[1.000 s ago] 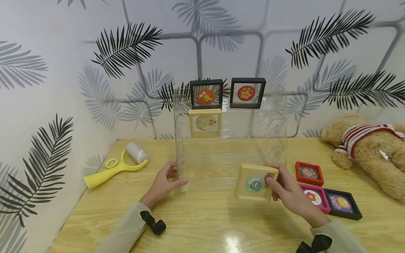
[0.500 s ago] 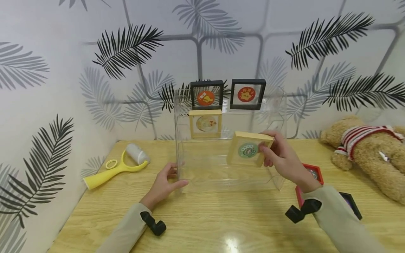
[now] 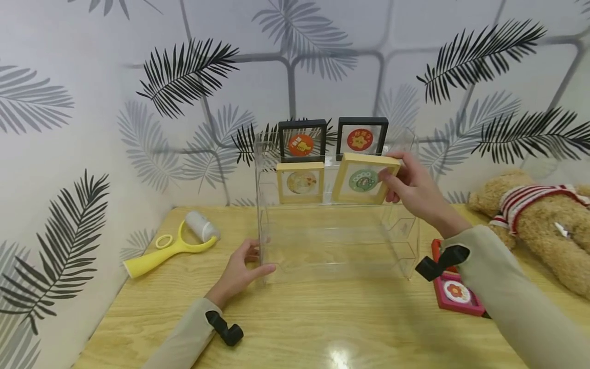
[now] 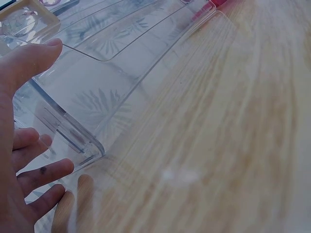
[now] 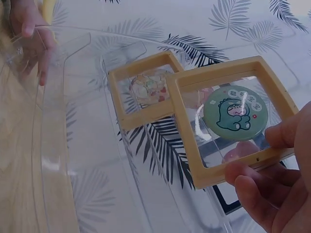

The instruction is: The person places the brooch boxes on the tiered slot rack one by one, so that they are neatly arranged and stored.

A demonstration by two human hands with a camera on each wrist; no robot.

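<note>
My right hand (image 3: 417, 192) pinches a yellow display frame (image 3: 361, 179) by its right side. It holds a green dinosaur badge (image 5: 235, 114). The frame leans slightly at the middle tier of a clear acrylic display rack (image 3: 322, 266). On that tier, to its left, stands another yellow frame (image 3: 300, 184) with a round pale badge. A black frame (image 3: 302, 141) with an orange badge and a black frame (image 3: 362, 137) with a red badge stand on the top tier. My left hand (image 3: 239, 269) holds the rack's lower left side, thumb in front, fingers along the side panel.
Right of the rack lie a red frame (image 3: 436, 250) and a pink frame (image 3: 458, 293), partly behind my right sleeve. A teddy bear (image 3: 544, 220) lies at the far right. A yellow slingshot-shaped tool (image 3: 159, 257) and a grey-white cylinder (image 3: 201, 225) lie at the left.
My right hand has lifted the yellow frame with the dinosaur badge from low before the rack up to its middle tier. The left hand stays at the rack's side.
</note>
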